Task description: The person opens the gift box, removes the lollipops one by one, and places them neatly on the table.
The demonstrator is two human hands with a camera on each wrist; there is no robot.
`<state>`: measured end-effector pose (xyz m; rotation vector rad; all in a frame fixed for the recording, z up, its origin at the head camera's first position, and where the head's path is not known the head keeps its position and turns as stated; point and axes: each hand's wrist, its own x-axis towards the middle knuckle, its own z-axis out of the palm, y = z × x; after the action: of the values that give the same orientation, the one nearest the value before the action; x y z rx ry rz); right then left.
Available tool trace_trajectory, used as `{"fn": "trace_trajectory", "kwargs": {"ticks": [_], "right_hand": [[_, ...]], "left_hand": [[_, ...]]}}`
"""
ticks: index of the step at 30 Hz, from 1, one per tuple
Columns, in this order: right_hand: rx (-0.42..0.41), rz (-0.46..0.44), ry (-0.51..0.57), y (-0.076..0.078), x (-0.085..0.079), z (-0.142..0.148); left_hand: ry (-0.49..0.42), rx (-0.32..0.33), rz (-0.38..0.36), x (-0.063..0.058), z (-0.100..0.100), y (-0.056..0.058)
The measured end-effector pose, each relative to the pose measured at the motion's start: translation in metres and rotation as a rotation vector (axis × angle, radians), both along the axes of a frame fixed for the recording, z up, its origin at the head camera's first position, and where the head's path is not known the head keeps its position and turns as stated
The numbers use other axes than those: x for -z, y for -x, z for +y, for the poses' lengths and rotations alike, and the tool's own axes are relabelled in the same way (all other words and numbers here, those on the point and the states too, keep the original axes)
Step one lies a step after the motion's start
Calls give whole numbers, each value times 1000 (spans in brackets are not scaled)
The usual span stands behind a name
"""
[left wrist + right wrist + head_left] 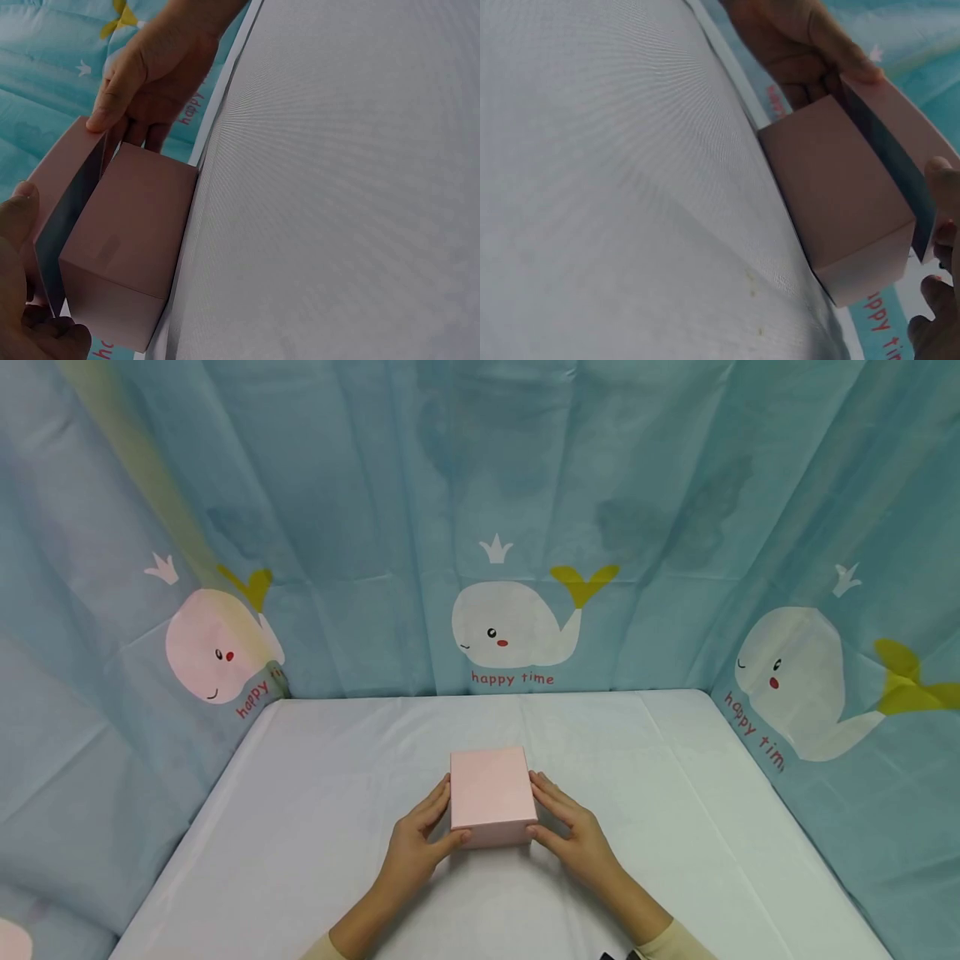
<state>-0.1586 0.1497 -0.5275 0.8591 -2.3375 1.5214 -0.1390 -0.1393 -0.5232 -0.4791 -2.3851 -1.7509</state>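
A pink square box sits on the white cloth, its lid [491, 787] facing up in the head view. Both wrist views show the lid raised a little and tilted above the box base [127, 221], leaving a dark gap. My left hand [417, 839] grips the lid's left side, thumb at the near edge. On the opposite side my right hand [576, 835] holds the lid the same way, its thumb [112, 105] on the lid's edge in the left wrist view. The base [840, 184] rests on the cloth; its inside is hidden.
The white-covered table [337, 760] spreads around the box. Blue curtains [360, 527] with printed whales hang behind it and along both sides. A small black object [632, 955] shows at the bottom edge, by the right sleeve.
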Motion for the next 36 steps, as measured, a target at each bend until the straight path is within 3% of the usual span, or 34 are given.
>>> {"fn": "trace_trajectory", "kwargs": {"ticks": [6,15,22,26,31,36], "right_hand": [[1,57,30,0,-2,-1],[-17,133,161,1,-15,-2],[-8,138,136,4,-24,1],[11,133,64,7,-36,3],[25,104,16,8,-63,1],[42,102,0,19,-65,6]], "left_hand": [[-25,40,66,-2,-1,-3],[-17,109,167,-5,-6,-1],[16,114,239,-15,-11,5],[61,104,258,-24,-13,8],[97,44,295,-40,-11,14],[82,0,246,-52,-8,20]]}}
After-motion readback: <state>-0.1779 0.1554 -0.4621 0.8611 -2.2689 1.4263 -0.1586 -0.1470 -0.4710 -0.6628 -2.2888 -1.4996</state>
